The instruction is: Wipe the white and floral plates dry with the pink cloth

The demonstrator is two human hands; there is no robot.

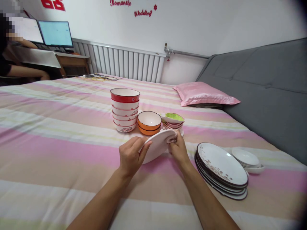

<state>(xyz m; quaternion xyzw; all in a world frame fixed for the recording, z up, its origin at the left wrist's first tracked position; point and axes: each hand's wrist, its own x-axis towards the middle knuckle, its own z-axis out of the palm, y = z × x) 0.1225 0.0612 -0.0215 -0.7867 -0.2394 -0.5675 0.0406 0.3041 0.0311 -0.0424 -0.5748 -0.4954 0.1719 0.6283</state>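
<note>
A white plate [156, 147] is held tilted above the bed, its underside partly toward me. My left hand [133, 153] grips its left rim, thumb on the near face and fingers behind. At the right rim my right hand [178, 148] is closed on a bunched pale cloth [171, 137] pressed against the plate. Just beyond stand two nested orange bowls [149, 123] with white insides. Left of them rises a tall stack of white and red bowls [125, 110]. Small leaf-shaped dishes [173, 119], the top one green inside, are piled to the right, partly hidden by the plate.
Several dark-rimmed plates [222, 166] are stacked to my right, beside small white dishes [246, 158]. A pink pillow [205, 93] lies near the grey headboard [259, 76]. Cables [100, 77] lie at the bed's far edge. A person [26, 68] sits at a desk, far left.
</note>
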